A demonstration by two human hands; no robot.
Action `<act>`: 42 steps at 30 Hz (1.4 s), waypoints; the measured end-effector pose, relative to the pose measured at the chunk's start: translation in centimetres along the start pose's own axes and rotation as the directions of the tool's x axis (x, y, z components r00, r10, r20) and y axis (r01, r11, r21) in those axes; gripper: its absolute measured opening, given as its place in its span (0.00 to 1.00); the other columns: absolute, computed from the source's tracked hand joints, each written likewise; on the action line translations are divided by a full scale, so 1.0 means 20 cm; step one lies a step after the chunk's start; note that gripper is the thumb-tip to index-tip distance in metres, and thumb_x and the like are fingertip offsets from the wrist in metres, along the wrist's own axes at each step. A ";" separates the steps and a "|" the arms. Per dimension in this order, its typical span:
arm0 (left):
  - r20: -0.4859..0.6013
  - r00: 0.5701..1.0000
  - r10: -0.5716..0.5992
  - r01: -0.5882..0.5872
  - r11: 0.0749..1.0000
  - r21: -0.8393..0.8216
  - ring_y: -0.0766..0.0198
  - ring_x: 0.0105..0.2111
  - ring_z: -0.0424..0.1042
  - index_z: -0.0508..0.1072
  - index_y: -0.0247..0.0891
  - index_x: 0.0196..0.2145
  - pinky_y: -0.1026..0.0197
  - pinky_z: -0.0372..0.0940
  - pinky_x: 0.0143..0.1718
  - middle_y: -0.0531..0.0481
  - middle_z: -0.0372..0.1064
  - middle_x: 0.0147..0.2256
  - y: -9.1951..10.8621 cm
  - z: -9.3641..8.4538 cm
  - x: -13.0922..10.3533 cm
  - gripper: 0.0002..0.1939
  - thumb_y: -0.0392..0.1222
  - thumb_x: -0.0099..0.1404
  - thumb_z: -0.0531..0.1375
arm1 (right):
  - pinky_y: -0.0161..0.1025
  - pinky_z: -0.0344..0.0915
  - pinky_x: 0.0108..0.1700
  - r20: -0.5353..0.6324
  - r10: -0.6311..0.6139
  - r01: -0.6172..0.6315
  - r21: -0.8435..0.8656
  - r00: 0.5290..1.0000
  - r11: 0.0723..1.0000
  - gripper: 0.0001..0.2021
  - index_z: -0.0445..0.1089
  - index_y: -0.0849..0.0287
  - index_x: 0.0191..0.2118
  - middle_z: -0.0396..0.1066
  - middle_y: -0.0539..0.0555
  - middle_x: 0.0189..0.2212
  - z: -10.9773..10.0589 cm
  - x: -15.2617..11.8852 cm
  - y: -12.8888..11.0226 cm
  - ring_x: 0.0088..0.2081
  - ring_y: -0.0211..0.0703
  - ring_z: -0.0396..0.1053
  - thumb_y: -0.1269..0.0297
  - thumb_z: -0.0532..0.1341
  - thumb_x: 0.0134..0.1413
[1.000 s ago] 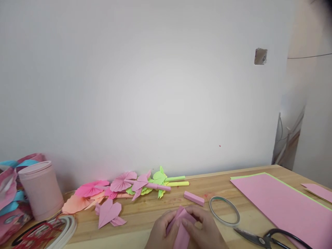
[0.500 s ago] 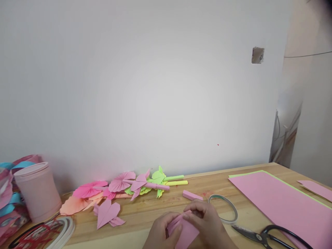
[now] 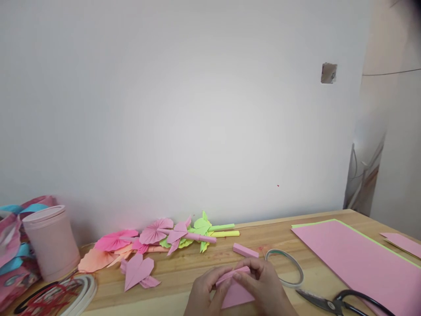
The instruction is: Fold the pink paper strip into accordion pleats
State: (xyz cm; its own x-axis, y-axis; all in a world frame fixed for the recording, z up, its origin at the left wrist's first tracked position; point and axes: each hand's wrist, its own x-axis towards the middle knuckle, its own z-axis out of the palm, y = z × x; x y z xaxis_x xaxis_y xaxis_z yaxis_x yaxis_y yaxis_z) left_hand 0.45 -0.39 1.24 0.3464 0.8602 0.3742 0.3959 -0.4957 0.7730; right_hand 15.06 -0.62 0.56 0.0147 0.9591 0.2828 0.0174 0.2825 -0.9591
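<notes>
A folded piece of pink paper [image 3: 238,295] is held between both hands near the bottom centre. My left hand [image 3: 207,292] pinches its left side, thumb in front and fingers behind. On the right, my right hand [image 3: 265,283] pinches the top edge, where a narrow folded strip shows. Just behind the hands lies a small pink paper bar [image 3: 245,250]. A roll of tape [image 3: 300,274] stands close to the right hand, and black-handled scissors [image 3: 335,306] lie to its right.
Pink sheets [image 3: 358,263] cover the table's right side. Folded paper flowers [image 3: 156,231] lie along the wall, with a pink paper heart [image 3: 138,272] before them. At left are a pink canister [image 3: 52,245], white coiled cord [image 3: 86,292] and a colourful bag [image 3: 9,263].
The pink paper is turned and flatter between the fingers, its folded strip now running across the top. Both hands stay at nearly the same spot. The view has shifted slightly.
</notes>
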 end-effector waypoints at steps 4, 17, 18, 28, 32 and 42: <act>0.026 0.997 0.068 -0.066 0.995 -0.072 0.60 0.33 0.69 0.71 0.43 0.37 0.61 0.64 0.36 0.48 0.73 0.34 0.03 -0.01 0.01 0.13 0.42 0.55 0.52 | 0.33 0.56 0.23 -0.016 -0.007 0.007 -0.037 1.000 0.999 0.08 0.70 0.62 0.19 0.68 0.50 0.15 0.01 -0.01 -0.01 0.20 0.38 0.60 0.61 0.62 0.34; -0.034 0.991 -0.131 0.107 0.915 -0.388 0.56 0.37 0.69 0.73 0.38 0.34 0.57 0.62 0.40 0.46 0.73 0.35 -0.03 0.01 -0.01 0.12 0.42 0.51 0.57 | 0.32 0.52 0.21 -0.039 0.006 -0.010 -0.098 0.999 0.995 0.11 0.69 0.64 0.18 0.63 0.48 0.14 0.00 0.00 0.01 0.19 0.36 0.56 0.59 0.61 0.34; -0.028 0.988 -0.149 0.121 0.888 -0.443 0.56 0.38 0.69 0.72 0.37 0.34 0.56 0.62 0.41 0.47 0.73 0.35 -0.04 0.01 -0.01 0.13 0.43 0.50 0.57 | 0.32 0.51 0.21 -0.042 0.015 -0.018 -0.074 0.999 0.997 0.11 0.68 0.64 0.18 0.62 0.48 0.13 0.00 0.00 0.01 0.19 0.35 0.55 0.58 0.61 0.34; 0.026 0.999 0.027 -0.017 0.945 -0.325 0.58 0.31 0.71 0.72 0.44 0.35 0.58 0.65 0.35 0.50 0.74 0.32 0.03 0.02 0.01 0.12 0.43 0.52 0.55 | 0.31 0.52 0.21 -0.010 -0.011 0.011 0.008 1.000 1.000 0.08 0.69 0.63 0.20 0.60 0.46 0.13 0.02 0.00 0.02 0.18 0.33 0.55 0.63 0.64 0.30; -0.024 0.999 -0.021 0.013 0.961 -0.278 0.60 0.29 0.71 0.72 0.44 0.35 0.60 0.66 0.34 0.51 0.75 0.32 0.02 -0.01 0.01 0.11 0.40 0.52 0.56 | 0.30 0.53 0.21 -0.011 0.052 -0.048 0.244 0.999 0.969 0.15 0.69 0.60 0.28 0.61 0.43 0.13 0.03 0.02 0.06 0.18 0.32 0.58 0.67 0.67 0.24; -0.054 0.998 -0.045 0.029 0.965 -0.261 0.59 0.28 0.71 0.73 0.42 0.34 0.61 0.66 0.30 0.51 0.75 0.28 -0.02 0.00 0.01 0.11 0.41 0.51 0.57 | 0.30 0.53 0.21 -0.061 0.140 -0.114 0.317 0.988 0.941 0.14 0.68 0.63 0.27 0.66 0.45 0.12 0.01 0.01 0.06 0.16 0.30 0.58 0.69 0.67 0.26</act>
State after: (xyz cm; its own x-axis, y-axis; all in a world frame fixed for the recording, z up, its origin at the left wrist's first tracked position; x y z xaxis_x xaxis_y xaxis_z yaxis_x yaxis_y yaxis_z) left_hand 0.39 0.03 0.91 0.2815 0.8868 0.3666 0.1697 -0.4220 0.8905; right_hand 14.80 -0.08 -0.45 0.0780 0.9863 0.1456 -0.3027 0.1626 -0.9391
